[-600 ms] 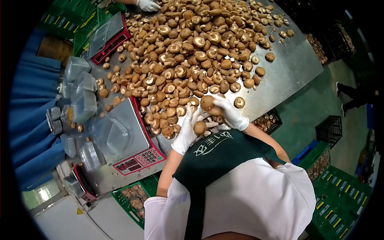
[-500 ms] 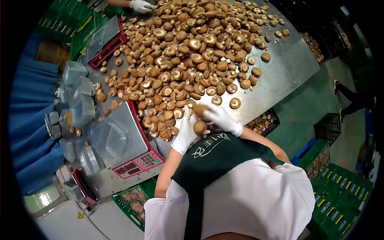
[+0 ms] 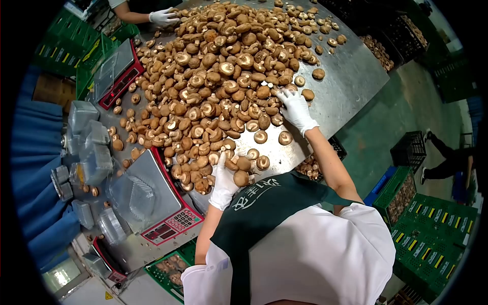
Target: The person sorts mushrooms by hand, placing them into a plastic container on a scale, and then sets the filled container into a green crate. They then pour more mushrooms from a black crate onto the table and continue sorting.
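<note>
A big heap of brown mushrooms [image 3: 218,66] covers much of the metal table [image 3: 351,86]. My left hand [image 3: 223,183], in a white glove, is closed round several mushrooms [image 3: 242,172] at the heap's near edge, close to the apron. Out at the heap's right side, my right hand [image 3: 296,109], also gloved, reaches over the mushrooms with its fingers spread. Its fingertips touch the pile, and nothing shows held in it. Two single mushrooms [image 3: 285,138] lie on bare metal below my right hand.
Red-edged scales [image 3: 173,223] and clear plastic trays [image 3: 96,157] stand at left. A co-worker's gloved hand [image 3: 163,17] is at the heap's top left. Green crates [image 3: 432,223] are stacked at right, with a black crate [image 3: 408,150] beyond. A person's legs show at far right.
My right hand has moved away from my left hand, up and right to the heap. My left hand still holds mushrooms. The view has shifted, and the co-worker's forearm shows more.
</note>
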Available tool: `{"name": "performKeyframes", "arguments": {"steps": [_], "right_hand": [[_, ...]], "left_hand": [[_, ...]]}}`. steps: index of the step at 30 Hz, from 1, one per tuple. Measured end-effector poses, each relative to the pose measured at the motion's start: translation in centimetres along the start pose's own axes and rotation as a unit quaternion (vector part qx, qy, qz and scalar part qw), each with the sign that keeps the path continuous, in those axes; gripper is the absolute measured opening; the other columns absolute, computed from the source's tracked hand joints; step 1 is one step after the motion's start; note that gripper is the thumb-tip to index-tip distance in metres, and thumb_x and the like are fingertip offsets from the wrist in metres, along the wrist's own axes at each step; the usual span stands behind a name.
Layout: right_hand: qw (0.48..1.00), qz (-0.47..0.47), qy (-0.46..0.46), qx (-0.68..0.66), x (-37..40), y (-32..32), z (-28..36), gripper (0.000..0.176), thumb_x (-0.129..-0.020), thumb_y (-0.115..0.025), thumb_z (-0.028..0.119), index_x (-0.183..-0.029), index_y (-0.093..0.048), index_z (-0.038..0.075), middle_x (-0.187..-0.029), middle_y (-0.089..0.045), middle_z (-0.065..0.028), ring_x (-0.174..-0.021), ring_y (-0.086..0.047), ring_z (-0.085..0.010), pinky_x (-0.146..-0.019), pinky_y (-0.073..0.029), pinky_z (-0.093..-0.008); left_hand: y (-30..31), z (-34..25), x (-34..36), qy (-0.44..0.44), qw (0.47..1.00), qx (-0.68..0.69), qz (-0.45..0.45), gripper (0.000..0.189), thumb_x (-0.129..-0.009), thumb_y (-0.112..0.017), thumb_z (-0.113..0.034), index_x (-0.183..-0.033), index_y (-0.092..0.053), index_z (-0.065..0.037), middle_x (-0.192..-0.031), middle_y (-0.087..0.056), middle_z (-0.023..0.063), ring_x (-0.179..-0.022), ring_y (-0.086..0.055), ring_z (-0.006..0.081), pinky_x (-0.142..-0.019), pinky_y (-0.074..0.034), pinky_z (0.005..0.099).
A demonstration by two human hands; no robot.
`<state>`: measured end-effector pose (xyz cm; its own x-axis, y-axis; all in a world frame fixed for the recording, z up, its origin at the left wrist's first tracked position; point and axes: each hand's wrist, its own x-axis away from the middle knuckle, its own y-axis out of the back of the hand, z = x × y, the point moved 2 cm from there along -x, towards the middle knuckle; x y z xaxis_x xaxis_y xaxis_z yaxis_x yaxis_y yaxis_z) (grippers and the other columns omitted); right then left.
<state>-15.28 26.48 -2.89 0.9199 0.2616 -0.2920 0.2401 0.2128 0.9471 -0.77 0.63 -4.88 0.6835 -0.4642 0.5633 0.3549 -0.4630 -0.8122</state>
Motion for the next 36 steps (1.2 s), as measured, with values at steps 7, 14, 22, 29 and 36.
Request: {"name": "performKeyframes", "arguments": {"steps": [7,14,22,29,36], "right_hand": [[0.918,-0.025,-0.213,-0.334,1.2,0.4,-1.0,0.039,-0.074,-0.073,0.026,-0.107,-0.062,0.007,-0.086,-0.064,-0.0095,-0.08,-0.061,-0.0225,-0.069,-0.049,-0.0338],[0.701,0.077,-0.183,-0.685,5.0,3.6,5.2,0.026,-0.087,-0.058,0.024,-0.102,-0.062,0.003,-0.095,-0.063,-0.0045,-0.085,-0.057,-0.0155,-0.074,-0.047,-0.0296],[0.851,0.127,-0.073,-0.505,5.1,4.8,8.2,0.047,-0.082,-0.062,0.026,-0.124,-0.054,0.008,-0.116,-0.058,-0.0179,-0.101,-0.058,-0.0272,-0.086,-0.048,-0.0342],[0.938,0.014,-0.278,-0.204,-3.0,-0.2,-5.3,0.05,-0.077,-0.06,0.023,-0.125,-0.053,0.012,-0.101,-0.064,-0.0177,-0.092,-0.062,-0.0341,-0.083,-0.049,-0.041],[0.948,0.111,-0.23,-0.188,-4.6,-1.9,-6.1,0.062,-0.075,-0.063,0.027,-0.13,-0.045,0.007,-0.115,-0.058,-0.0198,-0.103,-0.057,-0.034,-0.089,-0.047,-0.0391]], "left_hand": [[-1.6,-0.4,0.1,0.054,0.994,-0.071,0.067,0.041,-0.076,-0.055,-0.037,-0.103,-0.055,-0.006,-0.109,-0.059,0.0132,-0.095,-0.059,0.0335,-0.073,-0.051,0.0472],[-4.6,0.5,-0.7,0.073,0.984,-0.145,0.074,0.053,-0.077,-0.054,-0.035,-0.119,-0.053,-0.003,-0.116,-0.056,0.0149,-0.101,-0.058,0.0306,-0.087,-0.047,0.0495],[-2.1,1.0,-0.9,0.082,0.992,-0.066,0.064,0.056,-0.083,-0.053,-0.045,-0.125,-0.049,-0.008,-0.118,-0.056,0.0138,-0.099,-0.058,0.0319,-0.077,-0.05,0.0467],[-4.4,-2.4,2.5,-0.1,0.983,-0.156,-0.018,0.052,-0.082,-0.055,-0.049,-0.117,-0.054,-0.01,-0.1,-0.061,0.0122,-0.084,-0.06,0.0287,-0.06,-0.049,0.0369],[-4.9,-14.6,18.7,-0.574,0.723,-0.325,-0.207,0.043,-0.086,-0.057,-0.029,-0.123,-0.048,-0.01,-0.093,-0.056,0.0057,-0.069,-0.055,0.0112,-0.054,-0.051,0.0227]]}}
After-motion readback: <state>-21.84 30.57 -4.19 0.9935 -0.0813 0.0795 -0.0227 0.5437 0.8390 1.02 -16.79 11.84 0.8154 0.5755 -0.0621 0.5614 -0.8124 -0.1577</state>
